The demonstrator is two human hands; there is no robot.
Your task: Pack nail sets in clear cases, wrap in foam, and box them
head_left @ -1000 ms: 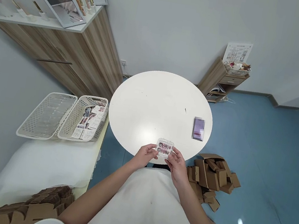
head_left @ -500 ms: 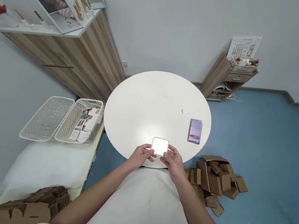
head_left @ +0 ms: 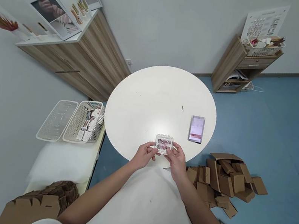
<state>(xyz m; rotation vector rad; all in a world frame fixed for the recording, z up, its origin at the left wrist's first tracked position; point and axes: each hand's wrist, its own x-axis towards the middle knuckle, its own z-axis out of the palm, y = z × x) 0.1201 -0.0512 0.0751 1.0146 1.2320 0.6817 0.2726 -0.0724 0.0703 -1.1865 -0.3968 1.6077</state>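
Note:
Between my two hands is a small clear plastic case [head_left: 164, 142] with two rows of pink and dark press-on nails showing inside. Its lid looks closed. My left hand [head_left: 144, 154] grips the left edge, thumb on the near corner. On the right edge, my right hand [head_left: 177, 161] grips it too, with the thumb lying over the front. The case is held above the near part of the white oval table [head_left: 137, 114]. Further right on that table lies a phone [head_left: 196, 129] with its screen lit and blurred out.
Left of the table, a white basket [head_left: 70, 129] holds printed cards [head_left: 89, 125], beside a clear-looking white basket [head_left: 56, 121]. Folded cardboard [head_left: 33, 205] is stacked at lower left. Small brown boxes [head_left: 226, 182] heap on the floor at right. Wooden cabinets [head_left: 99, 50] stand behind.
The case has tilted, so the bright glare is gone and the nails inside show. Both hands keep their hold. My view has shifted slightly.

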